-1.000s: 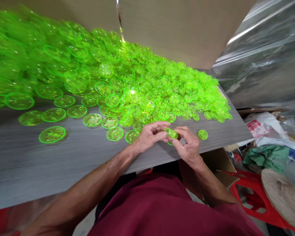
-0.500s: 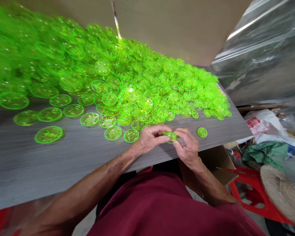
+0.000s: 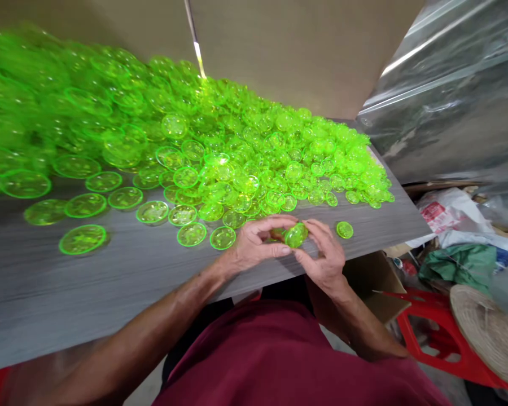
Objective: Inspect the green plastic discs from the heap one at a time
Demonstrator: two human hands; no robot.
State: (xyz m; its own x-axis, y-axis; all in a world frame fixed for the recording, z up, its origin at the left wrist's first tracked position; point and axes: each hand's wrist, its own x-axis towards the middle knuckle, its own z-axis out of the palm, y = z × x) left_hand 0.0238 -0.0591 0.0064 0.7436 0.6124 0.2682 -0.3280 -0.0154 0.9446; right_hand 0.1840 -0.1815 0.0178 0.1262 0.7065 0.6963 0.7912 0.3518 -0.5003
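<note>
A clear neon-green plastic disc is held between my two hands over the front of the table, tilted so that its round face shows. My left hand curls around it from the left, thumb and forefinger at its edge. From the other side my right hand grips the rim with thumb and fingers. One loose green disc lies on the table just right of my right hand. Past my fingers, several more discs lie flat at the front of a large green heap.
The grey wood-grain table backs onto a brown board. Plastic sheeting hangs at the right. Below the right edge are an open cardboard box, bags, a red stool and a round woven pad.
The disc between my hands has turned from edge-on to showing its round face. My fingers have spread a little wider around it. The whole view has shifted slightly.
</note>
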